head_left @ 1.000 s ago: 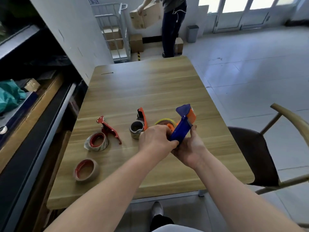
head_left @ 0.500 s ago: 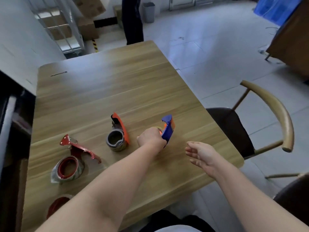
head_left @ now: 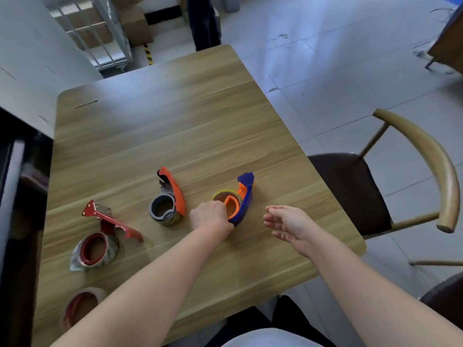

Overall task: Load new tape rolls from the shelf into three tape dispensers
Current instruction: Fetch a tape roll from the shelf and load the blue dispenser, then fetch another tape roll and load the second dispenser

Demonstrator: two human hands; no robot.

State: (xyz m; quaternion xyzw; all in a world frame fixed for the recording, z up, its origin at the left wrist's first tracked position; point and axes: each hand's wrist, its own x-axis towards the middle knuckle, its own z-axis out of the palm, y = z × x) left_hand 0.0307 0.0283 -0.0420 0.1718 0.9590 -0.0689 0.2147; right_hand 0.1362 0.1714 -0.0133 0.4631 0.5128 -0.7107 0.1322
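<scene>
wooden table (head_left: 175,126), pale tiled floor (head_left: 325,46), wooden-armed chair (head_left: 426,156)

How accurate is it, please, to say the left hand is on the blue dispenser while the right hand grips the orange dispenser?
Not quite: the right hand grips nothing. The head view shows it open in the air, right of the blue dispenser, while the orange dispenser lies untouched on the table. The left hand is on the blue dispenser.

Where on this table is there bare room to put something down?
Far half of the table, beyond the orange dispenser and blue dispenser, is bare; also the near right corner below the right hand. Near left is crowded: red dispenser, loose roll.
</scene>
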